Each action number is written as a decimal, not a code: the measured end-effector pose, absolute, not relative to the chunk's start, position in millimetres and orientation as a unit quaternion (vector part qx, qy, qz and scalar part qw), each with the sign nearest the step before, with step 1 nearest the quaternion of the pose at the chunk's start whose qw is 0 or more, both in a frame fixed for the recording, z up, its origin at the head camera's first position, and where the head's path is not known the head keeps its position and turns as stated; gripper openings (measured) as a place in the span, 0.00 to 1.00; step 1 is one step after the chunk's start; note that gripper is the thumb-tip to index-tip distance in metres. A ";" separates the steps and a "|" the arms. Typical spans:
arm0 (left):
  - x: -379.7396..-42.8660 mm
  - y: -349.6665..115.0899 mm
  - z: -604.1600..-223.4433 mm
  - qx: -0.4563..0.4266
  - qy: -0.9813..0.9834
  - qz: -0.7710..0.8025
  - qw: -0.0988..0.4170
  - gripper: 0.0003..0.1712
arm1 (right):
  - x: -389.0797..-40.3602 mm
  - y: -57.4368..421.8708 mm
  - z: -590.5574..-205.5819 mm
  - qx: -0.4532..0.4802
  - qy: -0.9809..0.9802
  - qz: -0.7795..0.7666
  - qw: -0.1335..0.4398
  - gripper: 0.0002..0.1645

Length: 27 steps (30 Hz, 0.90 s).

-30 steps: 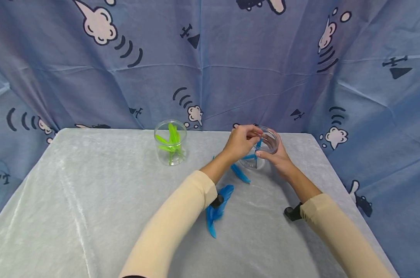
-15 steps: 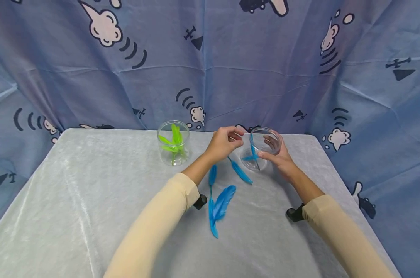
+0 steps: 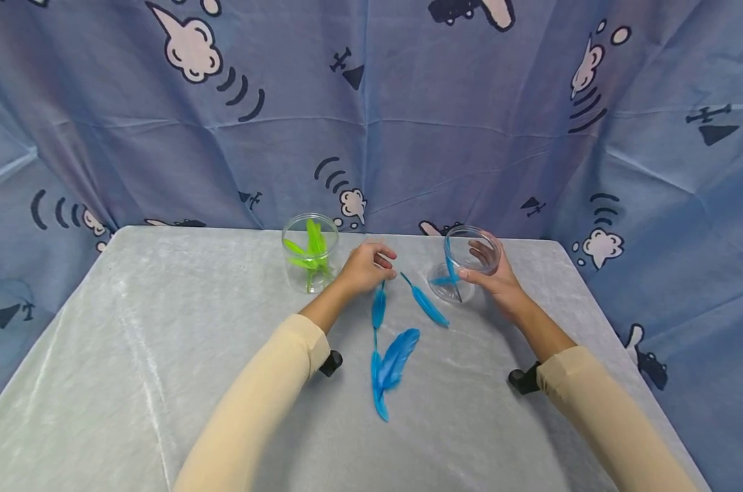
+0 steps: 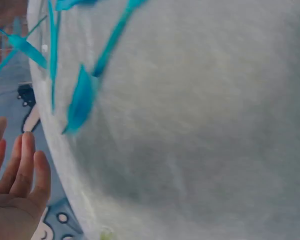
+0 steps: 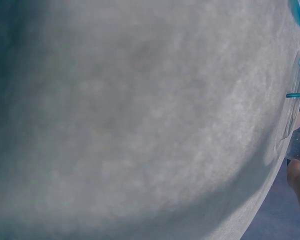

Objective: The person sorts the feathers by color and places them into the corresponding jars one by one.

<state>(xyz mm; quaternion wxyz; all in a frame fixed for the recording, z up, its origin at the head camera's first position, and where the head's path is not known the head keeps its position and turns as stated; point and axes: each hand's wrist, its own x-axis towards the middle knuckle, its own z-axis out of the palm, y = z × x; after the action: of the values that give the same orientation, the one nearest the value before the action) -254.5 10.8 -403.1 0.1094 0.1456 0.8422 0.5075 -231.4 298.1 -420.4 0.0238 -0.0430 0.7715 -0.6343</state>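
The left hand (image 3: 367, 269) has nothing in it that I can see: its fingers are loose and a bit apart, just beside the tip of a thin blue feather (image 3: 379, 309). The right hand (image 3: 500, 279) holds a clear, round, see-through jar (image 3: 464, 262), with thumb and fingers round its side. Blue feathers stand crossed inside it. The jar looks a little tipped, so letting go too fast could make it fall over. Feathers are so light that a brush from the cream sleeve (image 3: 285, 348) could push them about. The thin feather seems to meet a long blue feather (image 3: 376, 372) below it, so pulling one might drag the other along too
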 end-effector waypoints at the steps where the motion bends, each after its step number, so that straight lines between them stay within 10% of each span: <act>1: -254.0 9.1 -405.2 0.146 0.844 0.503 0.113 0.17 | -231.3 298.2 -420.5 -0.044 0.770 -0.636 0.022 0.58; 27: -244.6 1.8 -444.9 0.183 0.868 0.452 0.095 0.16 | -231.6 299.7 -422.1 -0.041 0.769 -0.637 0.021 0.58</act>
<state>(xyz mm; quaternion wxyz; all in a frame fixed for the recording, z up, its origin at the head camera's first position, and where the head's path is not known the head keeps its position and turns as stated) -244.6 1.8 -444.9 0.0955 0.1833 0.8676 0.4523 -231.6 299.7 -422.1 0.0212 -0.0409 0.7691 -0.6375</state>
